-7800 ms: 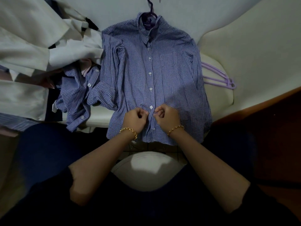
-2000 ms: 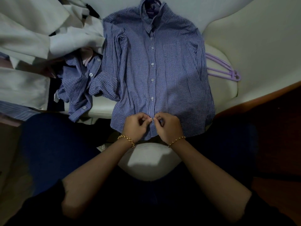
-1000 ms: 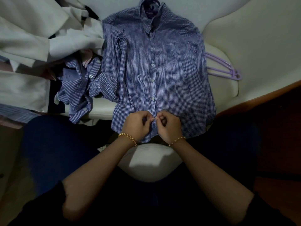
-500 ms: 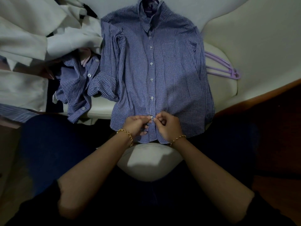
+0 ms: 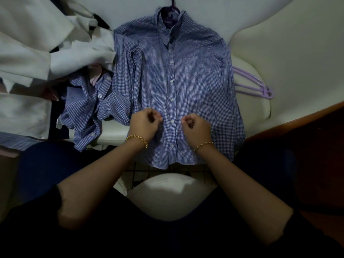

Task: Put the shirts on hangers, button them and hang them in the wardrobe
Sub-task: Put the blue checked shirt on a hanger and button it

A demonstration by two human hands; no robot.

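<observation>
Buttons look done on the blue gingham cotton shirt (image 5: 195,90). Left hand (image 5: 144,124) and right hand (image 5: 196,128) flank the placket, fingers curled, whether pinching cloth I cannot tell. Next: lift by the purple plastic hanger (image 5: 173,3).

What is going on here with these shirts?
A person works on a checked shirt that lies flat on a purple hanger. Its buttons look done. The left hand and right hand are curled beside them; whether they pinch cloth is unclear. Other shirts lie at the left, spare hangers at the right.
</observation>
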